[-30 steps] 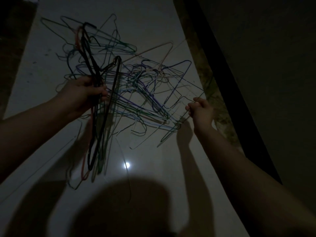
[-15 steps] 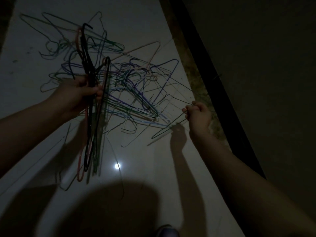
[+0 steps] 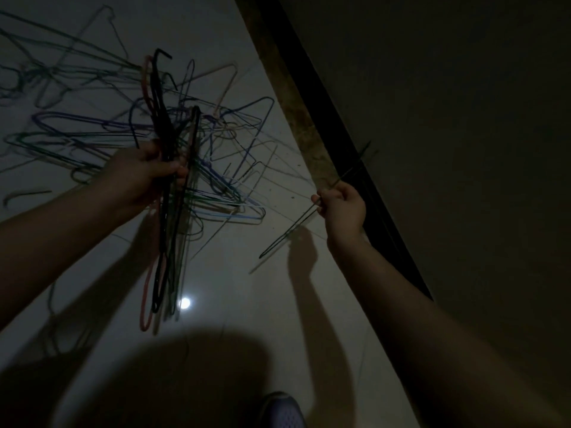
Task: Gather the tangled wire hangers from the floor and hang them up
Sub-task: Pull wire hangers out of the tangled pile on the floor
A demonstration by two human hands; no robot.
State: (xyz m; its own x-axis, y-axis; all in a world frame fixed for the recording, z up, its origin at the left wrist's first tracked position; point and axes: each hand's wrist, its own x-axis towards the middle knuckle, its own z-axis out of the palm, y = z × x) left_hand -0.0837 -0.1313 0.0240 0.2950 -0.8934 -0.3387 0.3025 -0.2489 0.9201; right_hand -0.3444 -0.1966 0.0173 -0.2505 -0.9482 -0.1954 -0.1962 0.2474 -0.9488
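Note:
A tangle of thin wire hangers in blue, green, purple and beige lies spread over the pale floor. My left hand grips a bundle of several hangers, mostly black with one red, held upright above the pile. My right hand pinches a single dark wire hanger that slants down to the left, lifted apart from the pile. The light is dim and parts of the pile are blurred.
A dark strip and brownish ledge run diagonally along the floor's right edge, with a dark wall beyond. A shoe tip shows at the bottom. A lamp reflection glints on the floor amid my shadow.
My right hand has pulled its dark hanger up and to the right, free of the tangle. The left hand keeps its bundle raised, and the view has shifted right.

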